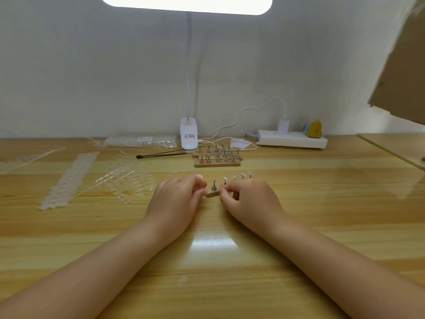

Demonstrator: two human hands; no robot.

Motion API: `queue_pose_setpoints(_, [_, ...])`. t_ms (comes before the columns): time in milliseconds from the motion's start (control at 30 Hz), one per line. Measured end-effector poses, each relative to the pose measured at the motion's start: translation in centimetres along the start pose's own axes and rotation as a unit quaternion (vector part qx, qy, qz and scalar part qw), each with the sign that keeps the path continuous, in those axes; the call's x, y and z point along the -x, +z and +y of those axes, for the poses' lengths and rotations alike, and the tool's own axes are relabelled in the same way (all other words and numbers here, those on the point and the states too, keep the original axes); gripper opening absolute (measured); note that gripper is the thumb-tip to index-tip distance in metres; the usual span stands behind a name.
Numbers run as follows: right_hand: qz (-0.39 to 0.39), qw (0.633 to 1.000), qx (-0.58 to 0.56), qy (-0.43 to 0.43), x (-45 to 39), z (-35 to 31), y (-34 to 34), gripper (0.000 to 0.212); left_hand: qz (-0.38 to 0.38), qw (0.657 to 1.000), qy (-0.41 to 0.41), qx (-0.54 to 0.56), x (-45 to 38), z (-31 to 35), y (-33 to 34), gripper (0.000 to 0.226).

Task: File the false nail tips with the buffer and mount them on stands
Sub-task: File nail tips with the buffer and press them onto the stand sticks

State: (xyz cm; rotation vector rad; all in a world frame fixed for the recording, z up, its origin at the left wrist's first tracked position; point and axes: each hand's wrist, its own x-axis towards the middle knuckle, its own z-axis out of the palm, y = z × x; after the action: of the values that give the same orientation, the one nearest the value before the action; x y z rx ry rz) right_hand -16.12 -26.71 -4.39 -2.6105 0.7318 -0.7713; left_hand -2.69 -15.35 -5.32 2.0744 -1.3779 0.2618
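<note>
Left hand: we rest it on the wooden table, fingers curled toward the near stand strip; whether they grip it we cannot tell.
Right hand: our fingertips pinch together at the strip's front edge.
Stands: one bare peg; four further right carry nail tips.
Spare strips: behind, by the lamp clamp.
Loose tips: scattered left.
</note>
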Motion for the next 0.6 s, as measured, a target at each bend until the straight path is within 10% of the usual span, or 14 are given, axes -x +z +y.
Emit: queue_pose_setpoints(600, [0.079,0.986,-0.122,-0.077,0.1,0.0,0.1,0.004,0.124,0.986,0.09,0.071,0.9,1.7,-0.9,0.016])
